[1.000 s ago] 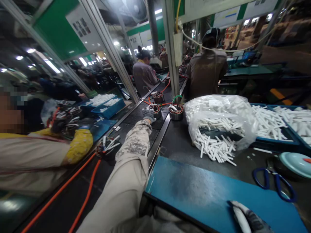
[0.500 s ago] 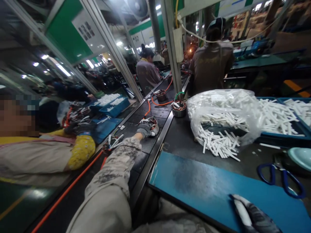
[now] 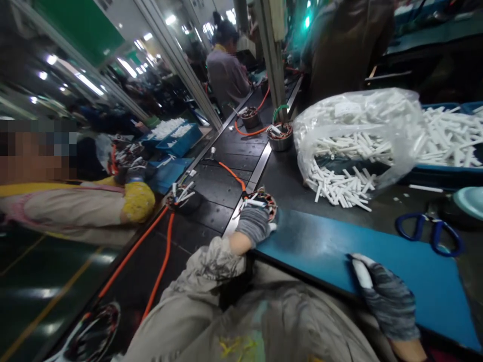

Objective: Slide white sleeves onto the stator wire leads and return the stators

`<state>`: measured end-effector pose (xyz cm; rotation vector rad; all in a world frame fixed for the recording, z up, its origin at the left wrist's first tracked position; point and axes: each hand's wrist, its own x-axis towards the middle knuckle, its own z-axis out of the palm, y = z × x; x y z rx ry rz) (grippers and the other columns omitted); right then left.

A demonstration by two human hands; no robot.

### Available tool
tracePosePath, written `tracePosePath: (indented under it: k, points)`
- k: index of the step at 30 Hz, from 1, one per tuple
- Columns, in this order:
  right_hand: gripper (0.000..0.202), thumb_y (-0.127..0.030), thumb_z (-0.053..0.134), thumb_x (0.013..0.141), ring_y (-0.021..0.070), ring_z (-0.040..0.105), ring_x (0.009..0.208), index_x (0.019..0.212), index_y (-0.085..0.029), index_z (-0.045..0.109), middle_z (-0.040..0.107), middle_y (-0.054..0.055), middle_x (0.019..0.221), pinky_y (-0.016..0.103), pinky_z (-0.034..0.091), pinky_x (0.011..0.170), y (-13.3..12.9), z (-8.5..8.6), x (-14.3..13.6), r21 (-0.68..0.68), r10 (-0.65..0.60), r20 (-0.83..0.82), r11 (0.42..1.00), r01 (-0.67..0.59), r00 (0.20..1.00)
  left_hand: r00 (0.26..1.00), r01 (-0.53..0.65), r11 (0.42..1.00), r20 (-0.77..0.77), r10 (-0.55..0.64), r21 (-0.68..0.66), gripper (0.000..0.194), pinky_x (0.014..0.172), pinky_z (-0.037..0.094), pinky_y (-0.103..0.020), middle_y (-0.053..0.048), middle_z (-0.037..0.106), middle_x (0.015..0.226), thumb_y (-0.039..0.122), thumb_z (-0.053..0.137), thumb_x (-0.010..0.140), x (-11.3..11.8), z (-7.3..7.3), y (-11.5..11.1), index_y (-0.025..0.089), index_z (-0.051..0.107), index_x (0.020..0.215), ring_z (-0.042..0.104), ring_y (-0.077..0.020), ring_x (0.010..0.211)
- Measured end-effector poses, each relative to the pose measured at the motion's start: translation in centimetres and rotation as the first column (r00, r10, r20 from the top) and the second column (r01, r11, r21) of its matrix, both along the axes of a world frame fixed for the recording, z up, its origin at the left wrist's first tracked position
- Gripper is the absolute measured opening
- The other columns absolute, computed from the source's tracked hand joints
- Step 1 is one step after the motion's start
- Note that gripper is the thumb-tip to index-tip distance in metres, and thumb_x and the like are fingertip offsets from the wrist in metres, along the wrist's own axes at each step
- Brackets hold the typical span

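My left hand (image 3: 254, 223), in a grey knit glove with white fingertips, is closed on a wire-wound motor stator (image 3: 268, 203). An orange sleeved cable (image 3: 232, 173) and white tubes come off this stator, which is at the left end of the blue mat (image 3: 320, 241); my fingers hide part of it. My right hand (image 3: 388, 296), gloved alike, lies on the mat's near edge with its fingers stretched out and nothing visible in it. Blue-handled scissors (image 3: 430, 234) lie beyond it.
An open plastic bag (image 3: 358, 115) spills white tubes (image 3: 341, 188) beyond the mat; blue bins (image 3: 433, 173) of tubes stand behind it. More stators (image 3: 279, 136) sit along the dark conveyor (image 3: 211, 221) and its rail. A co-worker's yellow sleeve (image 3: 139, 201) is at left. A metal post (image 3: 271, 60) rises ahead.
My left hand has drawn the stator off the conveyor, toward me and right, to the mat's end. The right hand shows more fully now. The view has tipped downward.
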<state>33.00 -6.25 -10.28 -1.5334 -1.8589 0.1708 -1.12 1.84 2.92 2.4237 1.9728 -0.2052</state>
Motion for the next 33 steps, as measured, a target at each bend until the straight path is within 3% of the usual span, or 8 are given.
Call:
tracePosePath:
  k: [4, 8, 12, 14, 16, 21, 28, 33]
  points:
    - [0.050, -0.056, 0.048, 0.109, 0.0311, 0.080, 0.087, 0.110, -0.019, 0.083, 0.085, 0.013, 0.104, 0.045, 0.062, 0.083, 0.2, 0.1, 0.4, -0.030, 0.003, 0.005, 1.000, -0.003, 1.000, 0.966, 0.199, 0.976, 0.187, -0.179, -0.090, 0.058, 0.117, 0.053, -0.051, -0.019, 0.075, 0.135, 0.052, 0.074, 0.098, 5.3, 2.6, -1.8, 0.013, 0.069, 0.141, 0.070, -0.0353, 0.129]
    - [0.042, -0.058, 0.060, 0.103, 0.0310, 0.081, 0.098, 0.114, -0.024, 0.082, 0.085, 0.011, 0.110, 0.049, 0.063, 0.094, -0.1, 1.2, 0.2, -0.117, -0.025, -0.197, 0.993, 0.001, 0.980, 0.703, 0.495, 0.868, 0.562, -0.435, 0.052, 0.038, 0.114, 0.055, -0.036, -0.008, 0.079, 0.131, 0.041, 0.063, 0.107, 5.0, 6.2, -0.8, 0.021, 0.071, 0.139, 0.074, -0.0237, 0.124]
    - [0.035, -0.051, 0.075, 0.096, 0.0287, 0.079, 0.109, 0.122, -0.029, 0.079, 0.083, 0.007, 0.119, 0.049, 0.061, 0.105, 0.2, 4.0, -1.0, -0.186, -0.112, -0.476, 0.982, 0.024, 0.872, 0.456, 0.504, 0.838, 0.760, -0.463, 0.208, 0.048, 0.110, 0.056, -0.035, -0.012, 0.076, 0.134, 0.042, 0.072, 0.101, 3.8, 4.5, 3.6, 0.016, 0.067, 0.141, 0.074, -0.0223, 0.122]
    - [0.037, -0.051, 0.075, 0.097, 0.0271, 0.078, 0.115, 0.128, -0.031, 0.078, 0.082, 0.005, 0.125, 0.048, 0.060, 0.108, 1.5, 5.6, -1.9, -0.221, -0.067, -0.622, 0.971, -0.093, 0.780, 0.484, 0.578, 0.808, 0.748, -0.454, 0.116, 0.045, 0.113, 0.054, -0.038, -0.010, 0.078, 0.128, 0.041, 0.074, 0.100, 3.8, 2.6, 4.8, 0.016, 0.068, 0.137, 0.075, -0.0217, 0.116]
    - [0.042, -0.052, 0.073, 0.098, 0.0257, 0.074, 0.125, 0.136, -0.034, 0.074, 0.079, 0.004, 0.136, 0.046, 0.057, 0.114, 3.4, 6.9, -3.2, -0.213, 0.016, -0.712, 0.948, -0.238, 0.702, 0.612, 0.597, 0.801, 0.627, -0.482, 0.033, 0.032, 0.122, 0.046, -0.045, -0.006, 0.081, 0.114, 0.041, 0.072, 0.102, 3.9, 1.2, 4.9, 0.018, 0.073, 0.124, 0.077, -0.0210, 0.108]
    - [0.039, -0.063, 0.064, 0.101, 0.0239, 0.077, 0.120, 0.119, -0.033, 0.082, 0.083, 0.002, 0.124, 0.043, 0.057, 0.116, 8.5, 8.3, -6.4, -0.103, 0.248, -0.771, 0.860, -0.499, 0.586, 0.845, 0.443, 0.882, 0.254, -0.471, 0.161, 0.035, 0.135, 0.025, -0.058, -0.004, 0.079, 0.104, 0.050, 0.058, 0.109, 2.8, 0.8, 2.4, 0.021, 0.077, 0.114, 0.073, -0.0236, 0.105]
    - [0.049, -0.067, 0.074, 0.092, 0.0290, 0.073, 0.129, 0.125, -0.031, 0.082, 0.080, 0.006, 0.133, 0.049, 0.054, 0.118, 10.6, 9.1, -5.6, -0.239, 0.372, -0.777, 0.571, -0.785, 0.508, 0.848, 0.430, 0.900, 0.311, -0.429, 0.071, 0.041, 0.127, 0.038, -0.046, -0.006, 0.078, 0.115, 0.042, 0.056, 0.110, 1.3, 0.3, 2.2, 0.022, 0.068, 0.144, 0.071, -0.0224, 0.114]
    - [0.050, -0.063, 0.081, 0.088, 0.0270, 0.079, 0.112, 0.122, -0.027, 0.083, 0.083, 0.008, 0.124, 0.044, 0.064, 0.102, 10.8, 10.2, -6.3, -0.301, 0.291, -0.783, 0.595, -0.745, 0.549, 0.847, 0.460, 0.888, 0.288, -0.447, 0.026, 0.039, 0.120, 0.042, -0.045, -0.010, 0.077, 0.123, 0.037, 0.050, 0.113, 1.9, 0.7, 1.9, 0.022, 0.069, 0.143, 0.067, -0.0256, 0.123]
